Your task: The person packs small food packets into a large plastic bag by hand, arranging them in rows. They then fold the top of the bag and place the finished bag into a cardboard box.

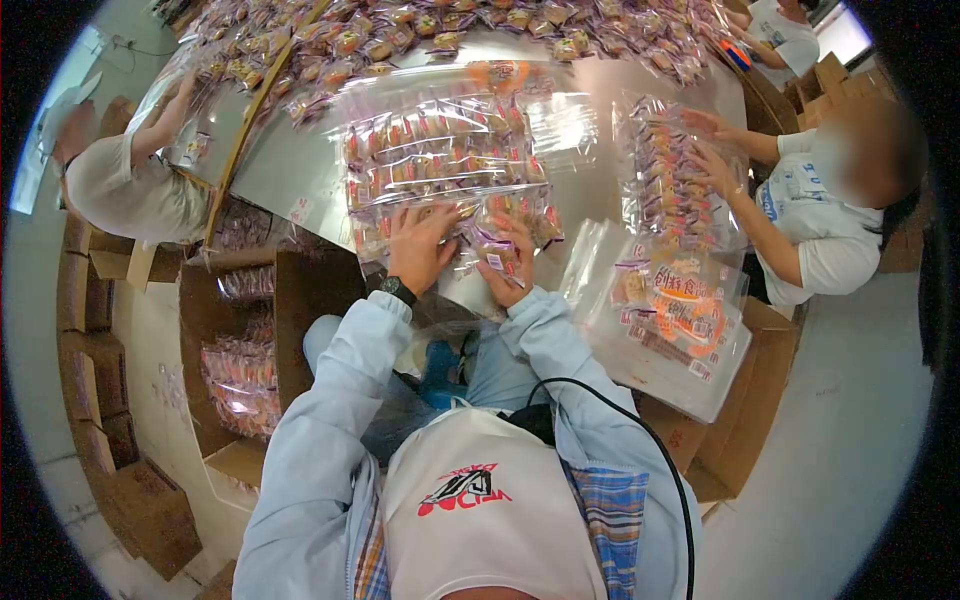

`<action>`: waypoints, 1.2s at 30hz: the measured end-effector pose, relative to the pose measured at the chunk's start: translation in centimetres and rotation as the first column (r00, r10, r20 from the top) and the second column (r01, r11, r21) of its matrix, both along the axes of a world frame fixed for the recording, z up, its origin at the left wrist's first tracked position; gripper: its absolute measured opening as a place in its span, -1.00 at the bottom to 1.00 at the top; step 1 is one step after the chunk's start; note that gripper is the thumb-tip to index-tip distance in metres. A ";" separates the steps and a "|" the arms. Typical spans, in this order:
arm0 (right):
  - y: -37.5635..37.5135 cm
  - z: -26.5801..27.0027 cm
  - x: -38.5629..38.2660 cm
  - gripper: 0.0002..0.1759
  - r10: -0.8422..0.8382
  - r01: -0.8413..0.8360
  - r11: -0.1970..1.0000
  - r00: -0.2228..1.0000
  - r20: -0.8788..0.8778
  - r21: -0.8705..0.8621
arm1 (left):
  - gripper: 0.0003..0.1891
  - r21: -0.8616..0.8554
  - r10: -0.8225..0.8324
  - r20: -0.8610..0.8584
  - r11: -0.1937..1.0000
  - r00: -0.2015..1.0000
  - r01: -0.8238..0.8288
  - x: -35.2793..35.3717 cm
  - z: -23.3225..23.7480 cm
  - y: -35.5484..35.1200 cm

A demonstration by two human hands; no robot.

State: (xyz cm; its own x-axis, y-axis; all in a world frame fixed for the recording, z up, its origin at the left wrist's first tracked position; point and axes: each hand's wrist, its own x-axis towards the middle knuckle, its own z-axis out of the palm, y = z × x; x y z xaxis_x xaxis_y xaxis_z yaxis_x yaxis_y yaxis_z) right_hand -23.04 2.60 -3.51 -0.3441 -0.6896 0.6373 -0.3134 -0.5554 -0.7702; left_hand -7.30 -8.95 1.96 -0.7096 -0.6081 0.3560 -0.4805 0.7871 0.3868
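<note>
A large clear plastic bag (440,140) lies on the metal table, filled with rows of small wrapped cakes. At its near end, my left hand (420,248) rests on the bottom row with its fingers spread. To the right, my right hand (512,262) has its fingers wrapped round a wrapped cake (494,260) with a white label. Beside that hand, a stack of flat clear bags with orange and red print (690,310) lies at the table's near right edge, a loose wrapped cake (632,284) on top.
Loose wrapped cakes (400,35) are heaped across the back. A co-worker (820,200) at the right handles another filled bag (672,180); another person (140,185) stands at the left. Open cartons (228,345) (750,430) flank my legs. A black cable (650,425) crosses my right sleeve.
</note>
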 end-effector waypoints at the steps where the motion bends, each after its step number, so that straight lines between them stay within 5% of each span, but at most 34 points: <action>1: -0.2 -0.3 0.0 -0.23 -0.003 0.003 1.000 1.000 0.020 0.005 | -0.54 -0.014 -0.006 0.006 1.000 1.000 0.006 0.1 0.0 -0.1; 10: -0.4 0.5 0.0 -0.32 -0.300 0.352 0.935 0.849 -0.434 0.042 | -0.52 -0.094 0.032 0.052 0.995 0.998 -0.027 0.1 0.3 0.6; 24: -0.3 2.0 1.5 -0.26 -0.255 0.443 0.866 0.790 -0.558 0.232 | -0.20 -0.118 -0.077 0.147 0.989 0.986 0.094 0.7 0.2 0.1; 31: -0.1 3.0 1.3 -0.25 -0.223 0.523 0.827 0.642 -0.733 0.206 | -0.29 -0.056 0.034 0.074 0.998 0.997 -0.030 -0.2 0.3 0.9; 36: -0.7 2.7 0.9 -0.34 -0.303 0.528 0.838 0.656 -0.692 0.134 | -0.27 -0.080 0.070 0.037 0.995 0.997 -0.066 -0.2 0.3 1.2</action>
